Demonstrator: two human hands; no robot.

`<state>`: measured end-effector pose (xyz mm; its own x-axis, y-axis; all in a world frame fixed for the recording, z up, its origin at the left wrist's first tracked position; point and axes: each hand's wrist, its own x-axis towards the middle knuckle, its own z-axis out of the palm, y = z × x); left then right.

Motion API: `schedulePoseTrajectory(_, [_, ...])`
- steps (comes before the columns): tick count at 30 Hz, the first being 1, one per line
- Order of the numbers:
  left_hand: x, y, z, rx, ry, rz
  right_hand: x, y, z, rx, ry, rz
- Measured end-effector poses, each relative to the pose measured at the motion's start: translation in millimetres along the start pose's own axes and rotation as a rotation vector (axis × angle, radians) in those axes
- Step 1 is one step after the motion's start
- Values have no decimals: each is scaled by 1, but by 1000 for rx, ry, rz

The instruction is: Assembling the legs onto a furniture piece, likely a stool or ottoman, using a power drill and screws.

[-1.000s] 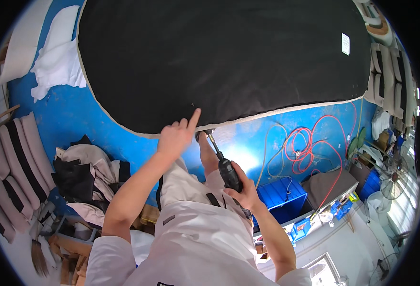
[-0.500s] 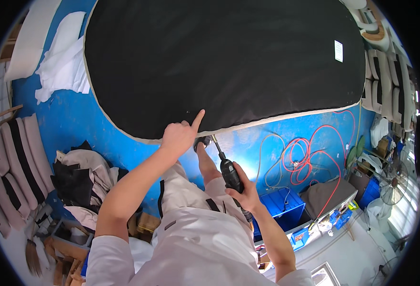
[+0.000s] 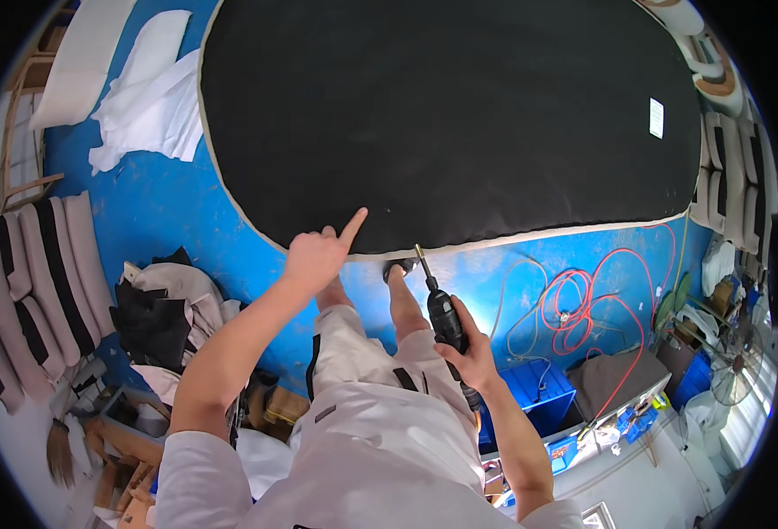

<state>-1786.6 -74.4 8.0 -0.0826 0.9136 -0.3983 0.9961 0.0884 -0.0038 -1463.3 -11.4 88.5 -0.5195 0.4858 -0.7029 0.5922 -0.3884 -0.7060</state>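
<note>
A large rounded panel with black cloth on its upper face point(image 3: 442, 123) and a pale edge lies in front of me. My left hand point(image 3: 317, 258) rests at its near edge, index finger stretched over the black cloth and the other fingers curled, holding nothing. A tiny light mark point(image 3: 387, 211) shows on the cloth just right of that fingertip. In my right hand point(image 3: 470, 350) is a black power screwdriver point(image 3: 446, 319), held around its body. Its long metal bit points up and away from me, the tip overlapping the panel's near edge; contact I cannot tell.
Red hose point(image 3: 574, 304) lies coiled on the blue floor point(image 3: 155, 212) to the right, near a blue crate point(image 3: 530, 392). Striped cushions point(image 3: 54, 273) and a heap of cloth point(image 3: 173, 317) are at the left. White sheeting point(image 3: 151, 110) lies beyond. A fan point(image 3: 735, 357) stands far right.
My left hand has moved left along the panel, so the light mark is now right of its fingertip. The whole view has shifted. My right hand keeps hold of the power screwdriver.
</note>
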Motion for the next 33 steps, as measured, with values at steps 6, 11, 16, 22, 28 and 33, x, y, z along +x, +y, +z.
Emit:
schedulePoseTrajectory(6, [-1, -8, -1, -47, -73, 53, 11, -15, 20, -25, -8, -17])
schedulePoseTrajectory(11, [3, -12, -5, -94, -129, 89, 18, -26, 33, -107, -9, -55])
schedulePoseTrajectory(16, [4, -14, -8, -113, -136, 122, 30, -47, 44, -133, 23, -11])
schedulePoseTrajectory(22, [7, -20, 2, -165, -91, 184, 56, -99, 57, -456, 25, -23])
schedulePoseTrajectory(28, [-1, -25, 24, -278, 29, 190, 66, -170, 82, -1026, -85, 135])
schedulePoseTrajectory(33, [-17, -25, 40, -451, 140, 131, 93, -213, 111, -1289, -145, 183])
